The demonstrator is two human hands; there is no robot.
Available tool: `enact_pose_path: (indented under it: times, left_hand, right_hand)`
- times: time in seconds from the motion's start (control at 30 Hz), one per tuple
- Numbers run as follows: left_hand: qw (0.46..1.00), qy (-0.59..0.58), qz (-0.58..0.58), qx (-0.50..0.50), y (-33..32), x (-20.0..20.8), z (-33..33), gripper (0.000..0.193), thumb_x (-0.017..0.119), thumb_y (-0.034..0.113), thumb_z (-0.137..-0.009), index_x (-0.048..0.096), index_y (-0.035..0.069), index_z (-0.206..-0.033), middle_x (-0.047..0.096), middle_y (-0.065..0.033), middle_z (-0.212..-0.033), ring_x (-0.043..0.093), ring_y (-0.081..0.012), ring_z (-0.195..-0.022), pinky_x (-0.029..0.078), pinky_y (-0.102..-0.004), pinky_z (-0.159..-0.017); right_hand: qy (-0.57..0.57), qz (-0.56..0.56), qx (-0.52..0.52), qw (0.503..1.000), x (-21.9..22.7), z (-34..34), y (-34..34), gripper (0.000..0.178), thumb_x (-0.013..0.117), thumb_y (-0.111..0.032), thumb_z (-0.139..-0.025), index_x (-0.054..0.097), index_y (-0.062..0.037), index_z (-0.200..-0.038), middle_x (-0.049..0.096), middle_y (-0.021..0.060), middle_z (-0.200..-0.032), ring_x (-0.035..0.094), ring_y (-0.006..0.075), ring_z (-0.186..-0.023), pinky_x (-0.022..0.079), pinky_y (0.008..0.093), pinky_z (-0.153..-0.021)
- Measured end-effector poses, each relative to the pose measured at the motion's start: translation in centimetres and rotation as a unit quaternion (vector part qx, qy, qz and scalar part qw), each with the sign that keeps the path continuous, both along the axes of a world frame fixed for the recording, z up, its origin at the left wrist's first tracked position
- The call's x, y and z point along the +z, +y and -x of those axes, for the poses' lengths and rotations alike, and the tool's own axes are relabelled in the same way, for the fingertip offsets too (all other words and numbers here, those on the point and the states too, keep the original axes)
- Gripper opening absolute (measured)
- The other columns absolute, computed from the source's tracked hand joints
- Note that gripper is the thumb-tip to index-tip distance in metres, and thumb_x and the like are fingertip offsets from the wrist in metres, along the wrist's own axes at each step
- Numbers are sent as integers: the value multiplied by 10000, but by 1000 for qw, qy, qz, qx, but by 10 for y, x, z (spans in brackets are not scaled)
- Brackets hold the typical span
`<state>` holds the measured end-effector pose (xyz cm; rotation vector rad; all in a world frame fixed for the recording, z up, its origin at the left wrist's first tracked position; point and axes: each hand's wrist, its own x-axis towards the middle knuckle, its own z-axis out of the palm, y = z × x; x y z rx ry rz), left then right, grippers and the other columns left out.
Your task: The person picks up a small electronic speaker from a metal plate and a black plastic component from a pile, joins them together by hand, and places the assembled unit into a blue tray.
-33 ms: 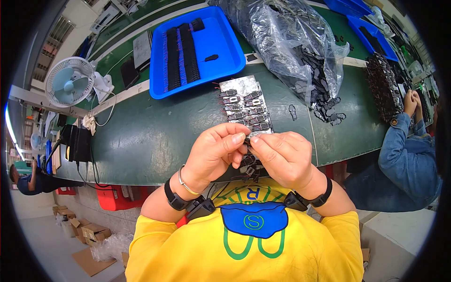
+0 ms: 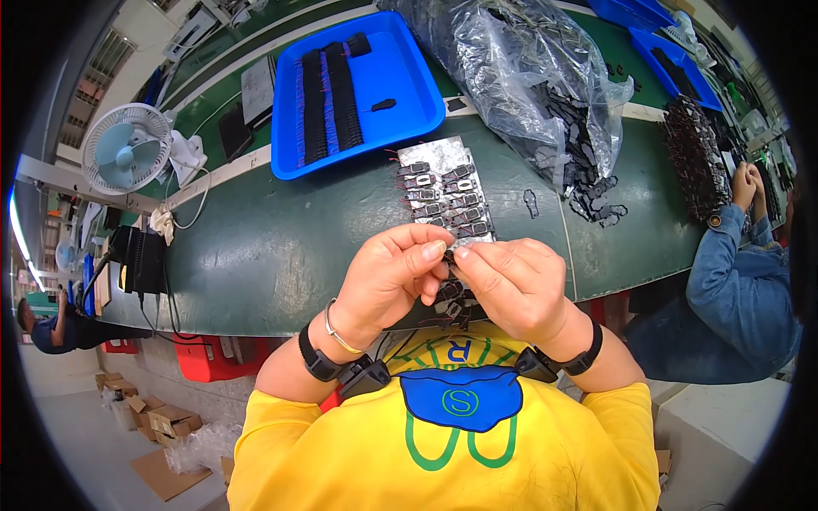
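Observation:
My left hand [image 2: 400, 271] and my right hand [image 2: 513, 281] meet fingertip to fingertip at the near edge of the bench. Both are closed in a pinch around a small black part [image 2: 449, 255], mostly hidden by the fingers. Just beyond them lies a silver plate [image 2: 433, 153] carrying two columns of small black rectangular modules [image 2: 464, 201] with thin dark red wires. More wired black parts [image 2: 453, 298] sit below my fingers, close to my shirt. A single flat black piece [image 2: 531, 203] rests to the right of the plate.
A blue tray [image 2: 285, 128] with rows of black parts stands at the far left. Beyond my right hand, a clear plastic bag [image 2: 511, 64] spills black pieces [image 2: 588, 200]. A fan [image 2: 126, 149] and a black box [image 2: 143, 258] are left; a co-worker's arm [image 2: 724, 247] is right.

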<state>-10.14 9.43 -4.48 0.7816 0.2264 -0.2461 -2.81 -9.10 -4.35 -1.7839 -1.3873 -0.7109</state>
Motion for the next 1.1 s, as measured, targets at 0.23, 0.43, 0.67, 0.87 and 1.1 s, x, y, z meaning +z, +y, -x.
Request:
enact_pose_path:
  times: [0.23,0.43,0.67,0.87,1.1]
  left_hand:
    - [982,-10,-179,60,-6,2,2,140,634,108,-897,664,-10,-966,673,-94,-774,603,-128,-570,494,-229,-503]
    - [959,-51,-266,83,-7,3,6,136,626,100,-900,660,-16,-963,675,-96,-769,605,-128,-571,496,-230,-499]
    - [998,18,-55,-39,9,2,1,163,636,149,-906,656,-10,-933,669,-82,-756,616,-106,-604,507,-217,-541]
    - [993,7,-95,-64,10,1,-2,146,629,126,-904,642,-19,-910,668,-97,-744,624,-131,-582,517,-231,-531]
    - [978,-20,-199,-56,11,1,4,109,630,75,-887,626,-34,-892,660,-117,-710,625,-163,-541,523,-249,-498]
  right_hand:
    - [-21,-3,-15,1000,-7,-3,1,299,630,-85,-672,665,10,-953,659,92,-813,639,199,-651,466,279,-524]
    - [28,-20,-13,999,-6,0,3,292,712,-51,-664,662,-7,-948,663,76,-792,638,198,-638,459,281,-519]
    - [100,-48,23,994,-12,1,3,324,777,-38,-649,660,-16,-951,678,85,-818,653,218,-660,476,290,-537]
    - [164,-39,65,984,-13,-1,-3,339,802,-77,-656,661,-12,-958,679,109,-820,659,254,-675,499,304,-575]
    - [235,14,72,969,-14,-24,-33,293,784,-110,-701,668,-10,-950,678,118,-825,659,232,-705,507,311,-614]
